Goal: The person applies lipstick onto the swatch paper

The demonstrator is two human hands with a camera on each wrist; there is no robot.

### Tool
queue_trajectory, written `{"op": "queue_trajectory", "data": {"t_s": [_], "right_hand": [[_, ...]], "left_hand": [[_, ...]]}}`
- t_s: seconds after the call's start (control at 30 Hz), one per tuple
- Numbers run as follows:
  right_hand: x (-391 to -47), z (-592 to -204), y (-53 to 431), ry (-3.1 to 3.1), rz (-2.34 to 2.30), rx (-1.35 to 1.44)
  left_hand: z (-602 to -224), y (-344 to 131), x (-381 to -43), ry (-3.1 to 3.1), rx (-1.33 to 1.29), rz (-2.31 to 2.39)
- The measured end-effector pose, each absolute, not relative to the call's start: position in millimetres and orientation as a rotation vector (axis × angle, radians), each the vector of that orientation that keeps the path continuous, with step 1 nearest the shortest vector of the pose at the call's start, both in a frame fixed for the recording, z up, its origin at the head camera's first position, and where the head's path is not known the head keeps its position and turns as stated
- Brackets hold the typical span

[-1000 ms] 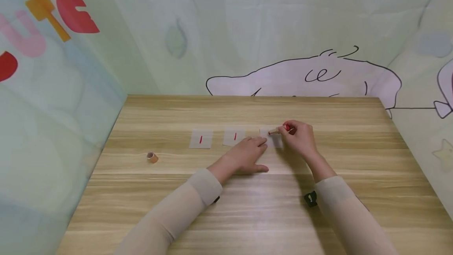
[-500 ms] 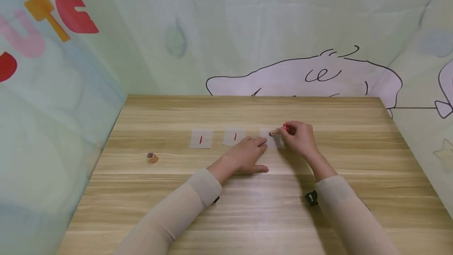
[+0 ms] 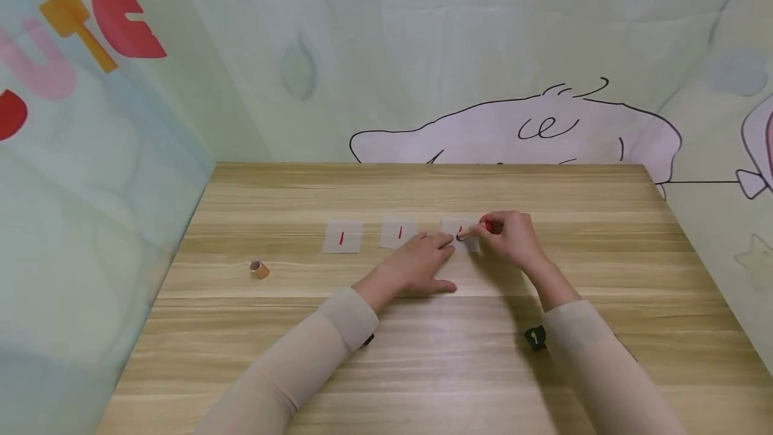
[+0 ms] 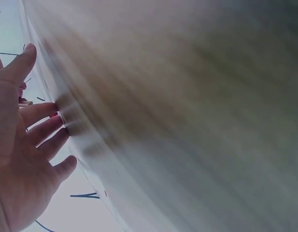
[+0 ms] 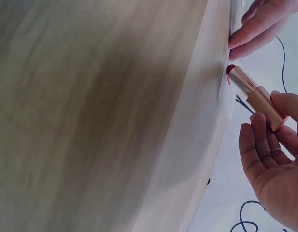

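Note:
My right hand (image 3: pixel 512 239) pinches an open lipstick (image 5: pixel 259 99) between thumb and fingers. Its tube is rose gold, and the dark red tip meets the rightmost white paper square (image 3: pixel 448 225) at the lower end of a short red stroke. My left hand (image 3: pixel 419 264) lies flat, palm down, with fingertips at that square's left edge and the thumb spread toward me. Two more squares lie in a row to the left: the middle paper (image 3: pixel 389 225) and the left paper (image 3: pixel 352 246), each bearing one red stroke. My right fingers partly cover the rightmost square.
The lipstick cap (image 3: pixel 260 270) lies at the left of the wood-grain table (image 3: pixel 447 368). A printed cloth backdrop (image 3: pixel 423 52) rises behind the table and along its sides. Small dark wrist-worn pieces show by both sleeves, such as the black piece (image 3: pixel 535 338) on the right.
My right hand has drawn the lipstick tip a little toward me over the rightmost square, and a short red stroke now shows there. My left hand has stayed put.

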State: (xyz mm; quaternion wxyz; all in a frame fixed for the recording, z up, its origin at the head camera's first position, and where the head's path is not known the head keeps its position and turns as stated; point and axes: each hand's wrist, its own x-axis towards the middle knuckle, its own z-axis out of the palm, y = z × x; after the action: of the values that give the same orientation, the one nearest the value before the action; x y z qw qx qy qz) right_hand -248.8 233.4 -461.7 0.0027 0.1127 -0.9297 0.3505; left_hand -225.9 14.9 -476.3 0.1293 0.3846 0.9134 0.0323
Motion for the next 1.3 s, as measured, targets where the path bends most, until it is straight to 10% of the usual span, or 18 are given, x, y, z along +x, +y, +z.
{"op": "queue_trajectory", "data": {"t_s": [1.3], "right_hand": [[-240.1,-466.6,226.0,-2.467,1.807,-0.062]], "left_hand": [[-462.8,-17.7,-228.3,2.831,1.081,0.357]]}}
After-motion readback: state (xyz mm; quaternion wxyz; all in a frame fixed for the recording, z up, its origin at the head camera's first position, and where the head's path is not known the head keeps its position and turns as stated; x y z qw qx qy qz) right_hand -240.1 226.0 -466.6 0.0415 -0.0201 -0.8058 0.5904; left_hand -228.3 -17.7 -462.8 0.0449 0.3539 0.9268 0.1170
